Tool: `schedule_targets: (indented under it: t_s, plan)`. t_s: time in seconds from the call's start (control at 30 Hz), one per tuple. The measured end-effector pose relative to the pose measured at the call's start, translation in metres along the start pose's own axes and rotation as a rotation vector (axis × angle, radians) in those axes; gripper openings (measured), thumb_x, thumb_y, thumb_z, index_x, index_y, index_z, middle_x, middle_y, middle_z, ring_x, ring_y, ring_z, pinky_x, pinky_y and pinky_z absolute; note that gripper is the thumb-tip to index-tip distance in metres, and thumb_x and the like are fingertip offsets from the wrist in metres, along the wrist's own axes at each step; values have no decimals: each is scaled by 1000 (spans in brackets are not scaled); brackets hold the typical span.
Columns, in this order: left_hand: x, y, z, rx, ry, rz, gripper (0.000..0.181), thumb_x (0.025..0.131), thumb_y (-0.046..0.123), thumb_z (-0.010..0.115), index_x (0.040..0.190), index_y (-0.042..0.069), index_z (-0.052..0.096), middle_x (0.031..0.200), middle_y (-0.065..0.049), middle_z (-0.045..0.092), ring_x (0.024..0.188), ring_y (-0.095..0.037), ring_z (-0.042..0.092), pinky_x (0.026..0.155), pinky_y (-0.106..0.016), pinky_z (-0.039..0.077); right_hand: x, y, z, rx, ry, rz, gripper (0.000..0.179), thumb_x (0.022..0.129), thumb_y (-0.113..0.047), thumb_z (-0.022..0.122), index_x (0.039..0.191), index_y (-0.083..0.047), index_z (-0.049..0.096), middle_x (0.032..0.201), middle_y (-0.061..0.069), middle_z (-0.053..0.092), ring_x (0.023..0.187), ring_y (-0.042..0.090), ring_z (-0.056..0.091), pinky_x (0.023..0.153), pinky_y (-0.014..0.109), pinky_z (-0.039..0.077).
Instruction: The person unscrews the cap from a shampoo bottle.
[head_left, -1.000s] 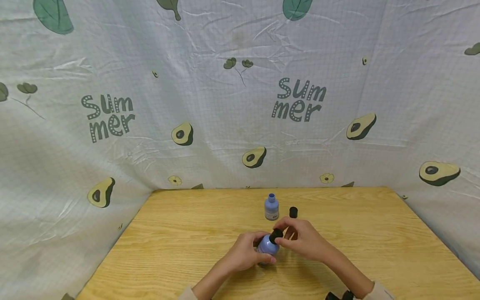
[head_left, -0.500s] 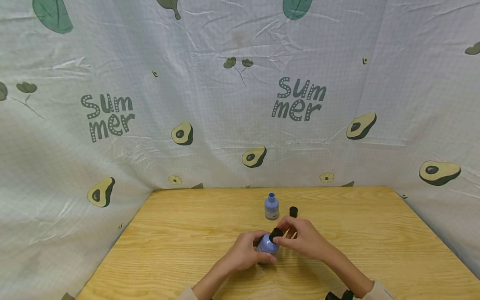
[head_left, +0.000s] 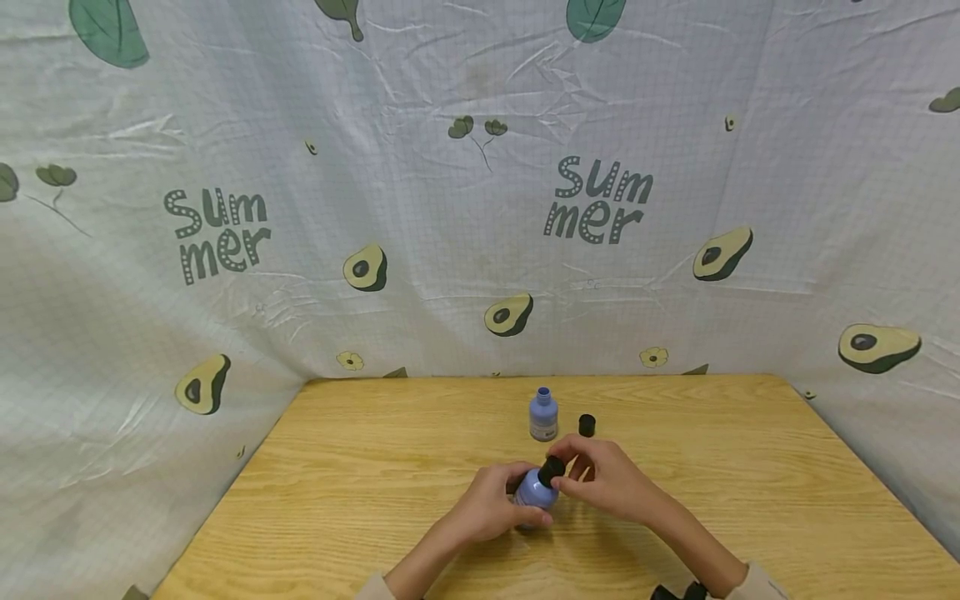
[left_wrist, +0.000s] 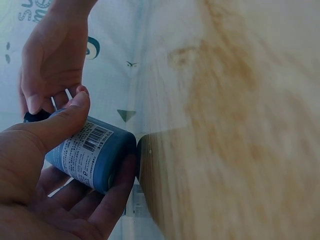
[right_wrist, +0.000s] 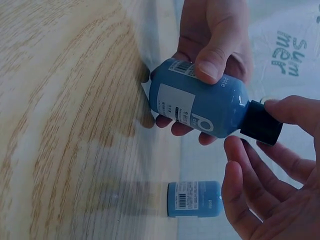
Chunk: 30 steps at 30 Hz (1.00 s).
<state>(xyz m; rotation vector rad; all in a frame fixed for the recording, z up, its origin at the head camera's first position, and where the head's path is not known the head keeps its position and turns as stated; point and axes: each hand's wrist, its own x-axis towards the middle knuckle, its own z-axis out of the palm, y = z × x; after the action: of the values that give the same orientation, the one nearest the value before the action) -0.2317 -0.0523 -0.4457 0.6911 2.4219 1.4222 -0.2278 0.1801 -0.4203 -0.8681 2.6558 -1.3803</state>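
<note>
A blue bottle (head_left: 536,492) with a white printed label is gripped round its body by my left hand (head_left: 491,504), tilted to the right. On its neck sits a black cap (right_wrist: 261,123), which my right hand (head_left: 611,479) pinches between thumb and fingers. In the left wrist view the bottle's barcode label (left_wrist: 85,150) faces the camera, and the cap is mostly hidden behind the left thumb. Behind the hands a second blue bottle (head_left: 543,417) stands upright with an uncovered neck. To its right a loose black cap (head_left: 587,425) lies on the table.
The wooden table (head_left: 375,450) reaches back to a pale curtain (head_left: 420,200) printed with avocados and lettering. A small black object (head_left: 678,592) shows at the bottom edge beside the right sleeve (head_left: 757,583).
Only slight movement of the right fingers round the cap shows. The left hand, both bottles and the loose cap hold their places.
</note>
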Motion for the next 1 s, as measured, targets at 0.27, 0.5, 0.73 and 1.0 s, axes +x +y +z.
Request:
schedule_targets:
  t_s: [0.27, 0.5, 0.73, 1.0]
  plan:
    - [-1, -1, 0, -14, -6, -8, 44, 83, 22, 89, 123, 19, 73, 114, 3, 75, 100, -7, 69, 83, -26, 55, 1, 2, 4, -4, 37, 38, 30, 96, -33, 76, 115, -10, 69, 101, 5, 71, 75, 4, 63, 63, 26, 54]
    - [-1, -1, 1, -6, -1, -7, 44, 83, 23, 89, 124, 18, 73, 114, 3, 75, 102, -8, 69, 85, -28, 55, 0, 1, 3, -2, 21, -4, 28, 97, -27, 74, 119, -11, 70, 113, 9, 71, 78, 4, 63, 66, 26, 55]
    - [-1, -1, 1, 7, 1, -8, 46, 83, 24, 89, 125, 19, 72, 116, 3, 75, 105, -9, 69, 86, -29, 56, -1, -1, 4, -11, 46, 10, 35, 95, -31, 76, 122, -11, 65, 107, 8, 70, 76, 4, 64, 68, 26, 55]
    - [-1, -1, 1, 7, -2, 2, 45, 83, 23, 89, 125, 18, 72, 115, 3, 75, 102, -7, 69, 85, -27, 55, 0, 1, 5, -5, 57, 46, 28, 94, -33, 77, 111, -12, 68, 101, 4, 69, 75, 5, 63, 65, 26, 54]
